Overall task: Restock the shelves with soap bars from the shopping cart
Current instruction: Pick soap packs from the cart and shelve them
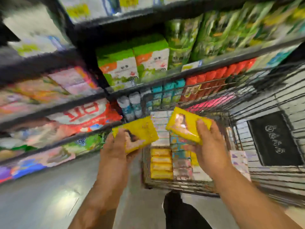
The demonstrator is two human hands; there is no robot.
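Observation:
The frame is blurred by motion. My left hand (118,146) grips a yellow soap pack (142,129) just left of the shopping cart's rim. A second yellow soap pack (183,124) is held by my right hand (209,144) above the wire shopping cart (231,123). Inside the cart lie more soap bars, among them a column of orange-yellow bars (160,164) and pale boxed ones (181,167). Dark shelves (69,106) full of packaged goods rise to the left and ahead.
Green and white boxes (132,63) and red packs (219,75) fill the shelves ahead. Grey floor (41,195) lies at the lower left. A black mat with white markings (274,138) lies on the floor right of the cart. A dark shoe (175,205) shows below the cart.

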